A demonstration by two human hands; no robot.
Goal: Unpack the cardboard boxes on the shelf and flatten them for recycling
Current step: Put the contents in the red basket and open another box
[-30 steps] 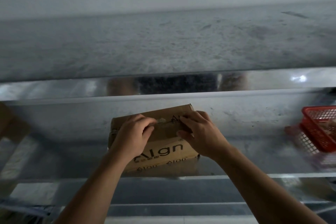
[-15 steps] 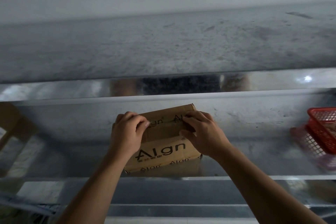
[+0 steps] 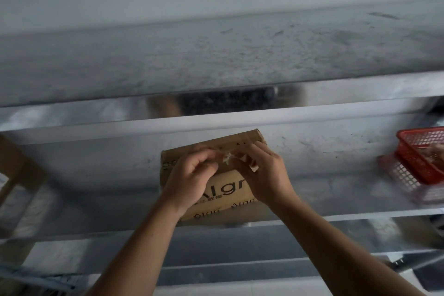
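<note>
Peeling tape off the cardboard box, mid-frame on the shelf.
My left hand and right hand both pinch the flimsy, sticky strip at the top seam; the box seems light and stiff, best gripped by its edges.

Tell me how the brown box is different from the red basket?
The cardboard box is brown with solid sides; the red basket is plastic mesh. The cardboard box sits in the middle, the left hand and right hand pinching tape on its top; the red basket sits far right, untouched. Both rest on the same metal shelf.
</note>
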